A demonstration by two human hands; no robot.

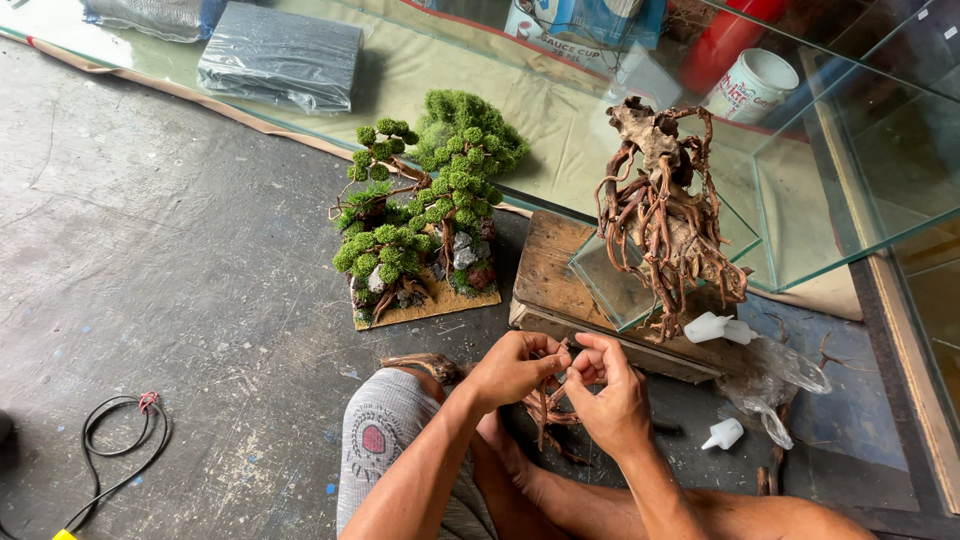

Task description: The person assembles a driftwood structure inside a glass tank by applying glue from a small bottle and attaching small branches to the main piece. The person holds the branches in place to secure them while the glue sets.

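My left hand (512, 368) and my right hand (608, 392) meet above my knees, both pinched on a small reddish-brown root piece (548, 410) whose thin branches hang down between them. Just beyond my hands a tall tangle of driftwood roots (665, 215) stands on a glass sheet (610, 285) laid on a wooden block (548, 275). To the left of the block sits a miniature tree scene with green moss balls (415, 220) on a brown board.
Small white glue bottles (718, 328) (724, 434) and a crumpled clear plastic bag (775, 375) lie right of my hands. Glass tanks (850, 170) stand at the right and back. A black foam slab (280, 55) lies far back; a black cable (120, 440) coils at lower left.
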